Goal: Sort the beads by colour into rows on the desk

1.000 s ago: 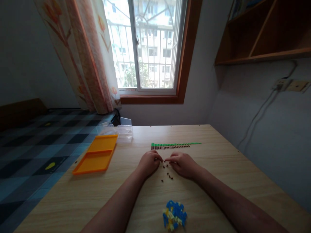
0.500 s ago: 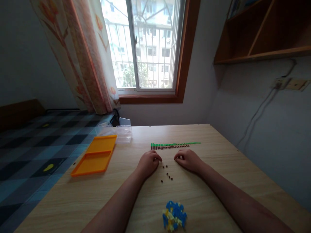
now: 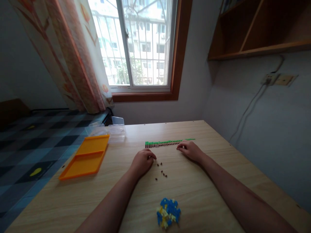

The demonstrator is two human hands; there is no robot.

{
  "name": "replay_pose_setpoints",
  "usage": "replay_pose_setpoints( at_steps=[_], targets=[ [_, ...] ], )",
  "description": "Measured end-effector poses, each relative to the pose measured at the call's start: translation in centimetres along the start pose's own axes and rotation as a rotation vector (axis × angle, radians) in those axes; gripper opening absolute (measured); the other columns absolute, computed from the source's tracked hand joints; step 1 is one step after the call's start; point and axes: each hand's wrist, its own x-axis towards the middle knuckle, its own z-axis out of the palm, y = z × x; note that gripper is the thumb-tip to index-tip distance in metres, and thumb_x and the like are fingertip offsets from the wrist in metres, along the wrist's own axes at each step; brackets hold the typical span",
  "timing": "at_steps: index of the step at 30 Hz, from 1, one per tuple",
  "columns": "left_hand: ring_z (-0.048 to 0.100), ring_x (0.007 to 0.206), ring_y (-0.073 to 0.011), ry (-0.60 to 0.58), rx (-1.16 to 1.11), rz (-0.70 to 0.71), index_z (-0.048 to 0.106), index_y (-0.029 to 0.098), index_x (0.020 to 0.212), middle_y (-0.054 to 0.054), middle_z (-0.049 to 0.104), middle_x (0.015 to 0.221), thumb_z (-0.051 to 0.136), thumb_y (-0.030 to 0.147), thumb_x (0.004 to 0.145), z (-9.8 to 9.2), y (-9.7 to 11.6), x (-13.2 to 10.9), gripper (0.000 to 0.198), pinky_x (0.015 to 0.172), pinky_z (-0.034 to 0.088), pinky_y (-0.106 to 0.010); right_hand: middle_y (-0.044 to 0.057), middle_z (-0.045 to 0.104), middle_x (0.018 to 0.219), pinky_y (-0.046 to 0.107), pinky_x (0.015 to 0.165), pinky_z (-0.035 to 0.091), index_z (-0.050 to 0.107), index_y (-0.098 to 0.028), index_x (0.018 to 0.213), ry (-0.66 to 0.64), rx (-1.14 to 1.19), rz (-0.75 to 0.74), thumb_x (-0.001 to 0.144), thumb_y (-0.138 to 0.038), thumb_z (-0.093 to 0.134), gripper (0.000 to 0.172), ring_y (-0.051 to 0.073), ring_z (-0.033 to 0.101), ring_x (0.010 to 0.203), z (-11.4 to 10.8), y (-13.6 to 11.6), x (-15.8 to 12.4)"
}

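Note:
My right hand (image 3: 190, 151) is closed in a pinch on a small brown piece (image 3: 177, 149), just in front of the right part of the rows. My left hand (image 3: 143, 162) rests on the table with its fingers curled together; whether anything is in them is hidden. Close to it lie several loose brown pieces (image 3: 163, 174). Beyond both hands runs a row of small green pieces (image 3: 159, 142), with a row of brown pieces (image 3: 155, 146) along its near side. The right hand covers part of these rows.
A heap of blue and yellow pieces (image 3: 168, 212) lies at the near side of the wooden table (image 3: 206, 200). To the left is an orange two-part tray (image 3: 84, 166), with clear plastic boxes (image 3: 116, 133) behind it. A checked bed (image 3: 29, 155) adjoins the left side.
My right hand has moved forward, towards the right part of the rows. My left hand stays beside the loose brown pieces. The whole view has shifted slightly.

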Motion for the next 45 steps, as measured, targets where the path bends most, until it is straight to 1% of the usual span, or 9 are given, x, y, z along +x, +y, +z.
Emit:
replay_pose_setpoints(
  at_steps=[3, 5, 7, 9, 15, 24, 32, 39, 45],
  targets=[
    [0.063, 0.077, -0.0154, 0.001, -0.002, 0.002, 0.078, 0.023, 0.075, -0.001, 0.068, 0.085, 0.057, 0.004, 0.074, 0.0, -0.1, 0.1, 0.029, 0.080, 0.049, -0.028, 0.005, 0.072, 0.087, 0.028, 0.071, 0.044, 0.075, -0.020, 0.088, 0.123, -0.050, 0.122, 0.087, -0.034, 0.058, 0.023, 0.019, 0.061, 0.078, -1.1, 2.4, 0.0],
    [0.062, 0.076, -0.0154, -0.004, -0.004, 0.000, 0.078, 0.023, 0.075, -0.001, 0.068, 0.084, 0.056, 0.004, 0.074, 0.0, -0.1, 0.1, 0.029, 0.079, 0.049, -0.028, 0.006, 0.073, 0.089, 0.029, 0.071, 0.044, 0.075, -0.019, 0.088, 0.186, -0.096, 0.200, 0.087, -0.035, 0.057, 0.024, 0.019, 0.062, 0.079, -1.5, 3.8, -0.2],
    [0.062, 0.076, -0.0155, -0.011, -0.006, 0.000, 0.078, 0.023, 0.074, -0.001, 0.068, 0.084, 0.056, 0.003, 0.074, 0.0, -0.1, 0.1, 0.029, 0.079, 0.048, -0.028, 0.006, 0.073, 0.091, 0.029, 0.073, 0.045, 0.076, -0.019, 0.088, 0.197, -0.129, 0.238, 0.086, -0.033, 0.057, 0.024, 0.020, 0.063, 0.082, -1.7, 4.8, -0.3],
    [0.062, 0.076, -0.0157, -0.014, -0.005, -0.001, 0.078, 0.022, 0.074, -0.001, 0.067, 0.084, 0.056, 0.003, 0.073, 0.0, -0.1, 0.2, 0.029, 0.079, 0.048, -0.028, 0.006, 0.074, 0.092, 0.029, 0.076, 0.046, 0.076, -0.020, 0.089, 0.182, -0.147, 0.239, 0.086, -0.032, 0.057, 0.023, 0.021, 0.064, 0.086, -1.5, 5.1, -0.5],
    [0.062, 0.077, -0.0161, -0.019, -0.008, -0.013, 0.078, 0.022, 0.074, -0.002, 0.068, 0.084, 0.056, 0.004, 0.074, -0.1, 0.2, 0.1, 0.028, 0.078, 0.048, -0.028, 0.006, 0.074, 0.096, 0.029, 0.077, 0.046, 0.077, -0.022, 0.090, 0.166, -0.197, 0.235, 0.088, -0.031, 0.058, 0.021, 0.021, 0.065, 0.090, -0.7, 4.7, -0.3],
    [0.062, 0.078, -0.0161, -0.037, 0.002, -0.018, 0.078, 0.022, 0.073, -0.002, 0.067, 0.085, 0.056, 0.003, 0.074, -0.3, 0.4, 0.1, 0.029, 0.077, 0.047, -0.028, 0.005, 0.074, 0.100, 0.028, 0.084, 0.047, 0.077, -0.022, 0.094, 0.188, -0.230, 0.250, 0.089, -0.030, 0.058, 0.021, 0.020, 0.066, 0.093, -0.5, 4.9, 0.0],
    [0.062, 0.077, -0.0155, -0.047, 0.024, -0.012, 0.078, 0.023, 0.074, -0.001, 0.067, 0.085, 0.056, 0.004, 0.074, -0.2, 0.3, 0.0, 0.029, 0.077, 0.047, -0.028, 0.004, 0.075, 0.102, 0.028, 0.084, 0.048, 0.078, -0.024, 0.094, 0.177, -0.260, 0.266, 0.089, -0.031, 0.058, 0.021, 0.020, 0.067, 0.096, -0.5, 4.7, 0.0],
    [0.062, 0.078, -0.0163, -0.047, 0.038, -0.009, 0.078, 0.023, 0.074, -0.002, 0.068, 0.086, 0.056, 0.006, 0.074, -0.1, 0.2, 0.1, 0.028, 0.077, 0.047, -0.028, 0.001, 0.075, 0.105, 0.026, 0.083, 0.048, 0.078, -0.027, 0.095, 0.178, -0.281, 0.277, 0.090, -0.032, 0.058, 0.021, 0.019, 0.067, 0.097, -0.5, 4.4, 0.1],
    [0.062, 0.078, -0.0163, -0.053, 0.037, -0.014, 0.078, 0.023, 0.074, -0.002, 0.068, 0.086, 0.056, 0.006, 0.074, -0.3, 0.4, 0.1, 0.028, 0.078, 0.047, -0.028, 0.002, 0.075, 0.103, 0.027, 0.080, 0.048, 0.078, -0.027, 0.094, 0.181, -0.297, 0.293, 0.090, -0.033, 0.058, 0.021, 0.020, 0.067, 0.096, -0.4, 4.3, 0.1]
  ],
)
